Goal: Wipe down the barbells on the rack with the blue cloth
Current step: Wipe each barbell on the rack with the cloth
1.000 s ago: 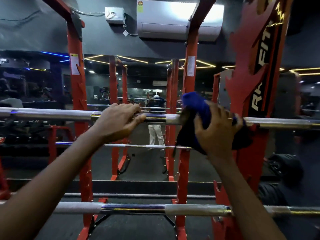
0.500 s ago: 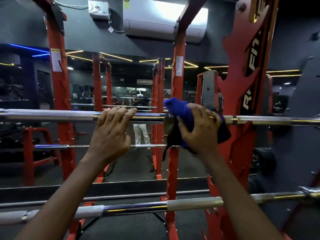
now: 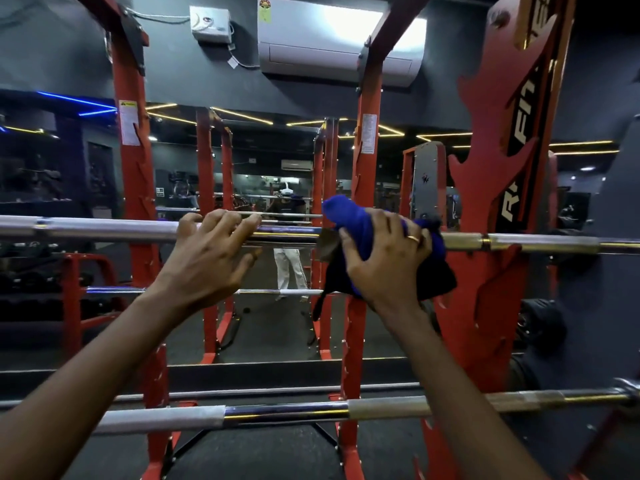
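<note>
The upper barbell (image 3: 104, 228) runs straight across the middle of the frame, resting on the red rack (image 3: 133, 188). The left hand (image 3: 207, 261) sits just left of centre, its fingers laid over the top of the bar and loosely curved, the thumb below and apart from the bar; whether they close round it I cannot tell. The right hand (image 3: 384, 258), wearing a ring, is right of centre and grips the blue cloth (image 3: 349, 216), fingers curled over it and pressing it against the bar. Part of the cloth bunches above the bar and a dark part hangs under the hand. A lower barbell (image 3: 287, 412) crosses the bottom of the frame. An air conditioner (image 3: 311, 50) hangs at the top centre.
</note>
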Action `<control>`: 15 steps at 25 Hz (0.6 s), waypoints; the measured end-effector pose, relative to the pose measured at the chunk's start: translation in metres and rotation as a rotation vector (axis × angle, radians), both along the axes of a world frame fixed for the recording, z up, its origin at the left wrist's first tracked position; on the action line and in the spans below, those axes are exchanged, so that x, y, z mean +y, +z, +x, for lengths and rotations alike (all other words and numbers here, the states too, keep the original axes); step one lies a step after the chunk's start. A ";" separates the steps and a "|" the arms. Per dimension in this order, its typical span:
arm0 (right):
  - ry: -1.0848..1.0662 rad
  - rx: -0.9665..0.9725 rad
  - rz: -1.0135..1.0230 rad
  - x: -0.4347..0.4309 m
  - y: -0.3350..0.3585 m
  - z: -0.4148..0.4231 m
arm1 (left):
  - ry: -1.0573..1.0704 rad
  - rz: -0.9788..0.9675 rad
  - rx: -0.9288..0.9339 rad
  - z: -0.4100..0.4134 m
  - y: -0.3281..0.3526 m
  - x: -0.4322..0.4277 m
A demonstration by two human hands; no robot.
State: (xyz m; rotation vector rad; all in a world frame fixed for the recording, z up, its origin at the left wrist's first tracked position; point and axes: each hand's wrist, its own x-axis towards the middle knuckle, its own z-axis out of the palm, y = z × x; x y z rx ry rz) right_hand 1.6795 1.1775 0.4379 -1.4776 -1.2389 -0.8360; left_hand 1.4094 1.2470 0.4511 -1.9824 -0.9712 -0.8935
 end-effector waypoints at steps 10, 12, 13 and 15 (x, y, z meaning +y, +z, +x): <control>0.181 -0.086 -0.021 0.001 0.018 0.020 | 0.090 -0.007 -0.119 -0.060 -0.011 0.014; 0.028 0.031 -0.030 0.011 0.025 -0.009 | 0.083 0.001 -0.132 -0.060 -0.011 0.013; 0.007 0.009 -0.073 0.014 0.025 -0.029 | 0.085 0.001 -0.146 -0.057 -0.013 0.013; 0.067 -0.142 -0.107 0.019 0.020 -0.064 | 0.075 0.002 -0.169 -0.054 -0.016 0.014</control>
